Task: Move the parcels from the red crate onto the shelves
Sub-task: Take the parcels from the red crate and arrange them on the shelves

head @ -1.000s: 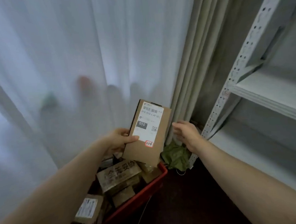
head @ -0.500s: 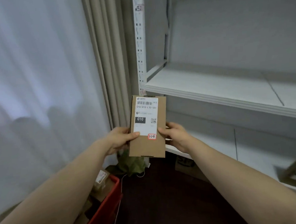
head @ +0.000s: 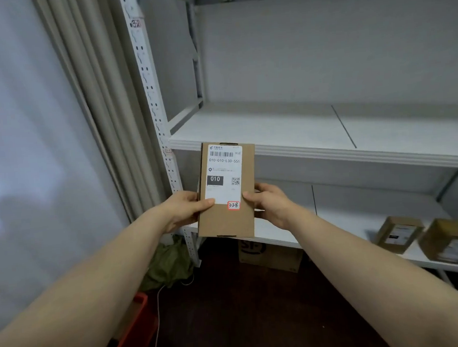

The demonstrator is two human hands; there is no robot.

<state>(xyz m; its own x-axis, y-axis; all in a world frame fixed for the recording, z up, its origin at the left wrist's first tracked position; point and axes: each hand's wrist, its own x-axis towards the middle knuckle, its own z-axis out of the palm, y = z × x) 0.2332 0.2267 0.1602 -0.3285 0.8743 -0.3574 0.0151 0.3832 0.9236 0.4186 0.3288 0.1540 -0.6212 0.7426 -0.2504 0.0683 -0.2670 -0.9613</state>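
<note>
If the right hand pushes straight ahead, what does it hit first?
Likely nothing near: the right hand, gripping the parcel, faces the open bay above the lower shelf; depth unclear.

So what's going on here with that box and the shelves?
A person is putting parcels on shelves. The left hand and right hand grip a flat cardboard parcel by its side edges. It is upright, its label facing them, in front of a white shelf unit, and not yet set down. A small box and a larger box sit on the lower shelf. The red crate is at bottom left.
</note>
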